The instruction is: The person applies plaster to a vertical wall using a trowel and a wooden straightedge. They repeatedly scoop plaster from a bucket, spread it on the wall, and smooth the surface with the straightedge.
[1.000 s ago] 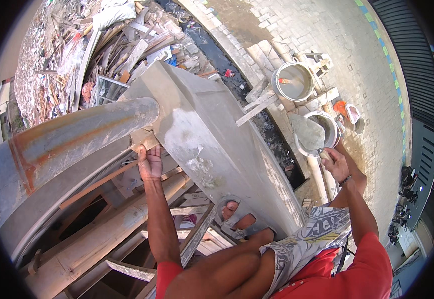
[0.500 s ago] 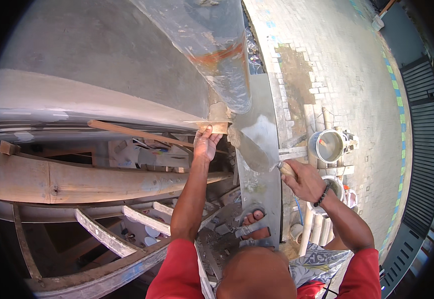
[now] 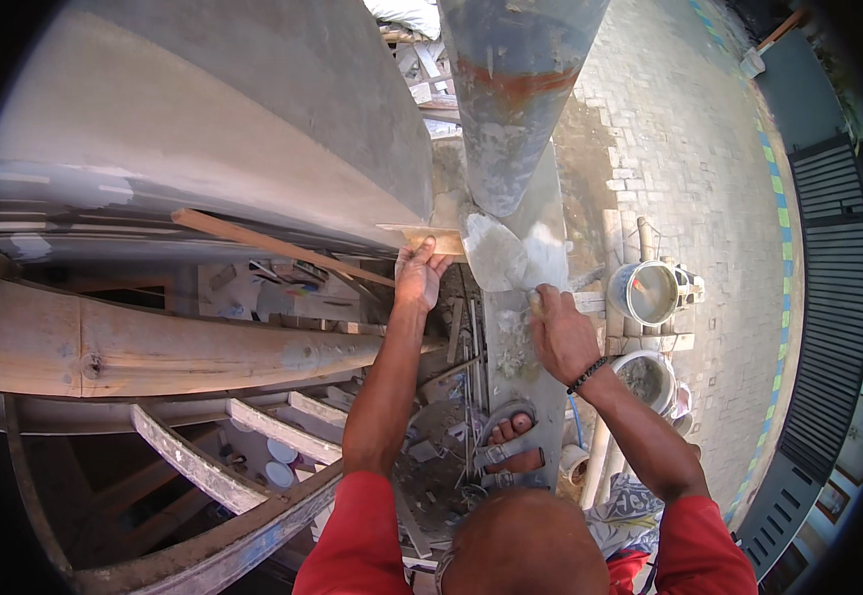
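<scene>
Right of the fingers of your left hand (image 3: 422, 282), clamped on a board (image 3: 445, 241) presumably to steady it, your right hand (image 3: 564, 337) clasps the trowel (image 3: 494, 256) handle.

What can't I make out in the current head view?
All in the head view:
Trowel handle: mostly covered by the right hand.
Wooden piece: its far side faces away; the left hand covers part of its near edge.
Rust-banded grey pipe: cut off by the top edge.
Nearer bucket: partly hidden by the right forearm.
</scene>
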Action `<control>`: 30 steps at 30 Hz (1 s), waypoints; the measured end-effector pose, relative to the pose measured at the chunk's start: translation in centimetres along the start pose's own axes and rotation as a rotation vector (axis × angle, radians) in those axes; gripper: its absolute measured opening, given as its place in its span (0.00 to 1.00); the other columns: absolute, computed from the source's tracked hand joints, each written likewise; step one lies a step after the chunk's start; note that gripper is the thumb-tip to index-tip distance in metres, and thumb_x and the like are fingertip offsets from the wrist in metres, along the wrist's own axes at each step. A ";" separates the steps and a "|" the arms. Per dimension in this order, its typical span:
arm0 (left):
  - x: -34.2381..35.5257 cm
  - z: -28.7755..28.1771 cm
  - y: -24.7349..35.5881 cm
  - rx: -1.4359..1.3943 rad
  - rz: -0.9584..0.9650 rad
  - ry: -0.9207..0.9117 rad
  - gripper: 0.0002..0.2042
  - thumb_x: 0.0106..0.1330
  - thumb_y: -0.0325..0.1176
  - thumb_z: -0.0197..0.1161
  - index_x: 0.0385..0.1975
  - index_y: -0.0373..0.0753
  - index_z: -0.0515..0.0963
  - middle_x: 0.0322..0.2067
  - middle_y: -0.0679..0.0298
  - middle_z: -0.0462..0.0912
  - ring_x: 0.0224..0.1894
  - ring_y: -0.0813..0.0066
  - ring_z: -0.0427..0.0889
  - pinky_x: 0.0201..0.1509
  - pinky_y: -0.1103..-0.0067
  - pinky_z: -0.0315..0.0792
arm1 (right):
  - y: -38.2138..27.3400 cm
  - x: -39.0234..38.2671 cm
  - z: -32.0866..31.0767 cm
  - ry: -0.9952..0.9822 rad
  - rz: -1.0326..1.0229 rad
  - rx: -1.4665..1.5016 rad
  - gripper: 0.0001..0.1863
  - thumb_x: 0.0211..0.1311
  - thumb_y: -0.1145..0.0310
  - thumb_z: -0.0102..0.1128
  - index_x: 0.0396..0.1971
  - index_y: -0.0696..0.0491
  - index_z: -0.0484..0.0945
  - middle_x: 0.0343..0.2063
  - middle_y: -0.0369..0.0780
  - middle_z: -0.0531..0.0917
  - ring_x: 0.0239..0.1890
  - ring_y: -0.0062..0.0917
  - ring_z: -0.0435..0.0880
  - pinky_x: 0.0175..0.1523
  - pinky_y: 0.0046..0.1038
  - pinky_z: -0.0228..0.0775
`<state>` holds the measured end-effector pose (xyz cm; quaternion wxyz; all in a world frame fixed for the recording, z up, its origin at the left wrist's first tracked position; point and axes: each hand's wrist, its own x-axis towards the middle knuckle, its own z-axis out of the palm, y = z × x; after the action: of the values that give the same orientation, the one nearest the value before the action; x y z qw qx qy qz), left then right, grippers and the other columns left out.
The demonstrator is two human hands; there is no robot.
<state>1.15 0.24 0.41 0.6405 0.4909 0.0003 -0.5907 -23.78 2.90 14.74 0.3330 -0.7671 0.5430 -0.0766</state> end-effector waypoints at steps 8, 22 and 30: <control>-0.5 0.5 0.3 0.009 -0.001 -0.010 0.11 0.64 0.30 0.59 0.42 0.40 0.66 0.41 0.58 0.78 0.42 0.64 0.80 0.49 0.67 0.74 | -2.9 0.3 2.9 -0.090 0.162 -0.005 0.22 0.56 0.69 0.54 0.48 0.58 0.59 0.37 0.57 0.72 0.31 0.55 0.76 0.36 0.49 0.70; -0.8 0.9 0.5 -0.011 0.003 0.006 0.14 0.63 0.29 0.60 0.44 0.39 0.64 0.42 0.56 0.77 0.44 0.61 0.80 0.51 0.65 0.73 | -4.4 2.3 2.5 -0.220 0.211 -0.058 0.12 0.57 0.72 0.44 0.40 0.60 0.61 0.27 0.59 0.77 0.30 0.55 0.79 0.36 0.50 0.71; -0.4 0.5 0.3 -0.019 -0.004 0.006 0.13 0.63 0.29 0.60 0.44 0.40 0.65 0.43 0.57 0.78 0.44 0.62 0.80 0.49 0.65 0.74 | -3.7 2.4 2.4 -0.241 0.185 -0.090 0.13 0.57 0.69 0.47 0.38 0.61 0.59 0.23 0.59 0.78 0.28 0.55 0.79 0.36 0.49 0.71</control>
<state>0.98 0.19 1.05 0.6440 0.4865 0.0089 -0.5904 -18.82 2.53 14.48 0.3668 -0.7316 0.5702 0.0713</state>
